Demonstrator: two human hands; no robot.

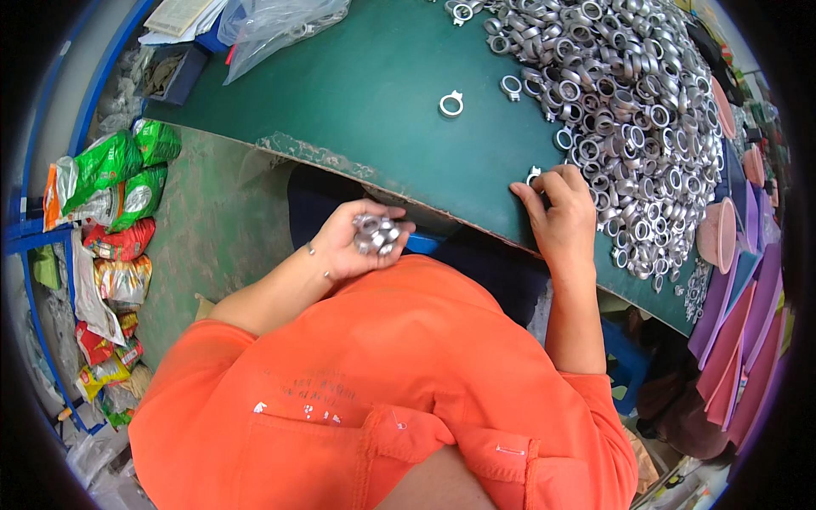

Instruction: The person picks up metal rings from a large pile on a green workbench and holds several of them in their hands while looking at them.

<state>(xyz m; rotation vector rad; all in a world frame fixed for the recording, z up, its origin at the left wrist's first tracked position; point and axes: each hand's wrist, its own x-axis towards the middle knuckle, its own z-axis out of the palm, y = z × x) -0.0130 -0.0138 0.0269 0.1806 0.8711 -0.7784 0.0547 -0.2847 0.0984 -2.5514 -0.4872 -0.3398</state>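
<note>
Right hand (563, 208): thumb and fingers bracket a single ring (533, 173) on the surface (374, 93); can't tell if it's gripped. Left hand (342, 248): palm up, fingers curled round a handful of rings (376, 235). Farther out, a couple of loose rings (451, 114), then a big metal heap (642, 127) at right. Judged progress: small batch in palm, bulk left in the heap; likely early. Finished pile: can't identify one.

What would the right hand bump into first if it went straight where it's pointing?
The right hand would probably meet the small silver ring by its fingers; whether they touch is hard to tell. Next might come the big ring pile.
</note>
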